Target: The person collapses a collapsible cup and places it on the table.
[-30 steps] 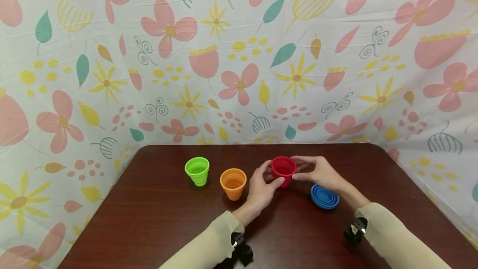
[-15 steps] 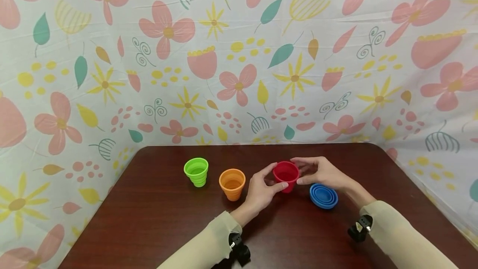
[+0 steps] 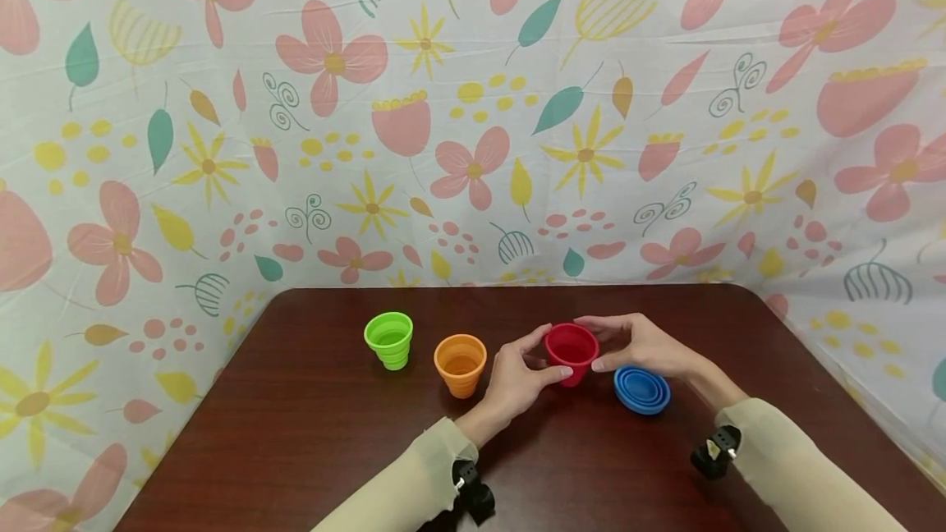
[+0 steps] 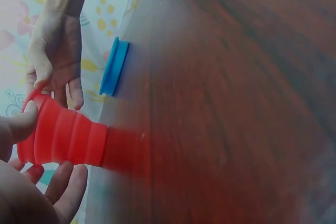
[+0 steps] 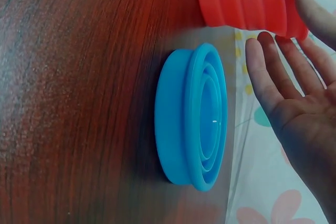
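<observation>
A red collapsible cup (image 3: 571,345), expanded to its full stepped height, stands upright between the two hands. In the left wrist view its base is right at the tabletop. The left hand (image 3: 513,382) holds it from the left, thumb on the near rim and fingers along the far side. From the right, the right hand (image 3: 650,346) pinches the rim with its thumb and fingers, the fingers fairly straight in the right wrist view. Just below the right hand lies a blue collapsible cup (image 5: 173,116), folded flat into nested rings.
An orange collapsible cup (image 3: 461,364) stands expanded left of the left hand. Farther left is a green one (image 3: 389,339), also expanded. The dark wooden table (image 3: 310,450) ends at a floral cloth (image 3: 473,105) behind it.
Both hands have brought the red cup slightly to the right and toward the person, most of it in the first half second. The blue, orange and green cups stay in place.
</observation>
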Tool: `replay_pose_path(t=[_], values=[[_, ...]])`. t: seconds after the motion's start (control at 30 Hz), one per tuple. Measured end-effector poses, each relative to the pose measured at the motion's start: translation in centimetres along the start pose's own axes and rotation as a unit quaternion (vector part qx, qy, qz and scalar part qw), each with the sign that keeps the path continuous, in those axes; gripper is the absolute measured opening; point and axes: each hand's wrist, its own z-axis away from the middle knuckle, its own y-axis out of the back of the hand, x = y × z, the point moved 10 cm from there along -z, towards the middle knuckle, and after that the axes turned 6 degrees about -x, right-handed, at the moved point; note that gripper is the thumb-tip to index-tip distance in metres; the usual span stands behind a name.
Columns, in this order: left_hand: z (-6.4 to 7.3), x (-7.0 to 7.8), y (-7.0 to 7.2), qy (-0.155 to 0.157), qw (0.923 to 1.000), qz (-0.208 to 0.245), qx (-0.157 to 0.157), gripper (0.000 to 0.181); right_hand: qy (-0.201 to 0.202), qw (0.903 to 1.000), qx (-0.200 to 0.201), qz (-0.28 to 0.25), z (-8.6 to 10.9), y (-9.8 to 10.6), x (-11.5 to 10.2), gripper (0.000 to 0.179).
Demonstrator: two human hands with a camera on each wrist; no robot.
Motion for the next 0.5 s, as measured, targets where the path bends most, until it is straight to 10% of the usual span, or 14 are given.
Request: replay_pose_path(t=[0.5], values=[[0.07,0.31,-0.28,-0.019,0.9984,0.051,-0.014,0.066,0.027,0.9996,0.006,0.005,0.47,-0.25,-0.4,0.067]])
